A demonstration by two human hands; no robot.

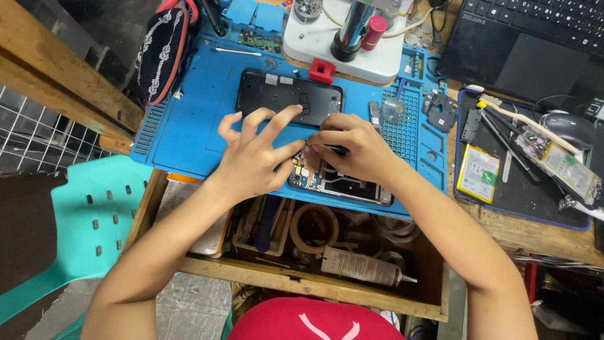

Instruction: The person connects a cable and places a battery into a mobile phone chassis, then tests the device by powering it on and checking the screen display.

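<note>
a red cap (308, 324) fills the bottom edge, the wearer's own view down onto a wooden bench. just beyond it an open drawer (302, 277) holds a glue tube (362, 267), rolls of tape (313, 228) and loose tools, apparently kept within easy reach below the work. above the drawer lies a blue repair mat (189, 132), and on its near edge sits an opened phone (340, 184), its circuit boards bared. the left hand (255, 157) spreads over the phone's left end, fingertips pressing down, gripping nothing, seemingly to steady the device. the right hand (352, 148) is closed in a pinch on a thin dark tool (335, 149) whose tip points toward the boards between the two hands; whether it is tweezers or a small driver is hard to tell. both hands cover much of the phone, so the exact spot being worked is hidden. just behind them a black back cover (286, 94) lies flat on the mat, set clear of the work. farther back stands a white microscope base (352, 44), its upper part cut off by the frame. to the right, a smaller dark mat (522, 195) carries a phone battery (478, 173) and a brush (522, 123), with a laptop (535, 44) beyond, only partly in view. a teal plastic chair (82, 220) stands at left.
</note>
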